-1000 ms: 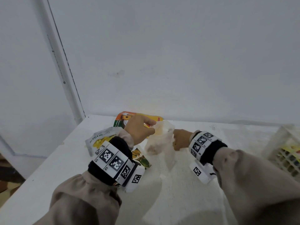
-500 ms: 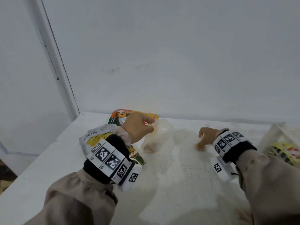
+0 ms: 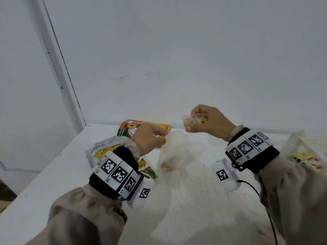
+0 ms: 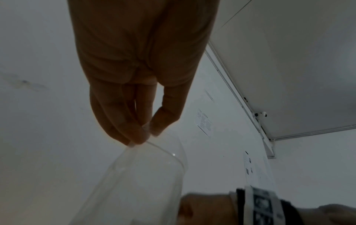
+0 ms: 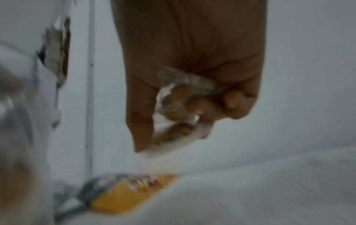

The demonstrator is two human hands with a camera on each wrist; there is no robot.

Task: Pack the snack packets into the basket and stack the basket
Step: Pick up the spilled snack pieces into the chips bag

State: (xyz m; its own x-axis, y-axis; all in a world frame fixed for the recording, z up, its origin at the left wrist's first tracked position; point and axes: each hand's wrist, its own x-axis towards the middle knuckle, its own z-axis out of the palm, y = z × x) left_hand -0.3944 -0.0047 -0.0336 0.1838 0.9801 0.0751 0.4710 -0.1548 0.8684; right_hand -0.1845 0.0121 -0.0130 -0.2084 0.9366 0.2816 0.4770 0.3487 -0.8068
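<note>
A clear plastic bag point(image 3: 174, 152) is pinched at its rim by the left hand point(image 3: 147, 138), thumb and fingertips point(image 4: 134, 134) pressed together, above the white table point(image 3: 53, 174). A small crumpled clear packet point(image 5: 177, 106), probably with yellow snack bits (blurred), is clenched in the raised right hand point(image 3: 206, 120). Printed snack packets point(image 3: 106, 149) lie under the left wrist; the white basket point(image 3: 293, 144), with packets inside, sits at the table's right edge.

A clear, glossy plastic bag point(image 3: 174, 152) hangs over a matt white worktop point(image 3: 194, 200) with a rough, brushed grain; glossy printed yellow foil snack packets point(image 3: 141, 128) lie behind, and a white plastic lattice basket point(image 3: 292, 144) stands alongside.
</note>
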